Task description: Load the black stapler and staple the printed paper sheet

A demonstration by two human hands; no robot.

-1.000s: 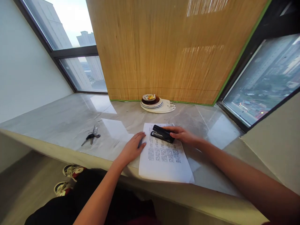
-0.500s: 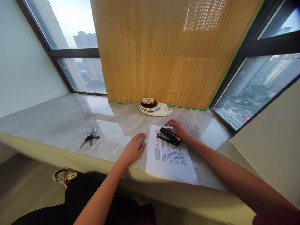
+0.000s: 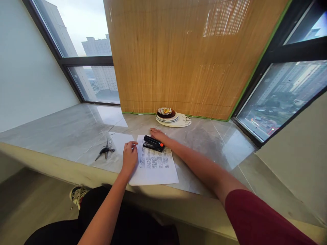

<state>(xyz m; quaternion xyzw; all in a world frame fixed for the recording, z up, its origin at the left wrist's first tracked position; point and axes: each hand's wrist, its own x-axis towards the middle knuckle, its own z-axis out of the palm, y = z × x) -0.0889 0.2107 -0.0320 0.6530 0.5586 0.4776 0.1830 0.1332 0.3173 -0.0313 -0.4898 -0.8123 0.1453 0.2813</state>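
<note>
A black stapler (image 3: 153, 143) with an orange-red patch at one end lies on printed sheets of paper (image 3: 153, 175) near their top. Just behind the stapler, my right hand (image 3: 158, 135) reaches over the top edge of the paper, fingers stretched out and low; its palm side is hidden. My left hand (image 3: 130, 156) is at the left edge of the sheets, its fingers loosely bent and apart, with nothing visible in them. To the left of that hand, a bunch of keys (image 3: 105, 150) rests on the grey stone sill (image 3: 204, 143).
Stacked plates (image 3: 167, 119) stand on a pale oval board (image 3: 184, 120) at the back, close to a bamboo blind (image 3: 176, 61). Windows (image 3: 93, 81) flank the blind. The sill's front edge (image 3: 194, 196) drops off above my legs.
The paper and the stapler on it have moved left across the sill, with my right hand moving along. My left hand has also shifted left, its fingers now more bent.
</note>
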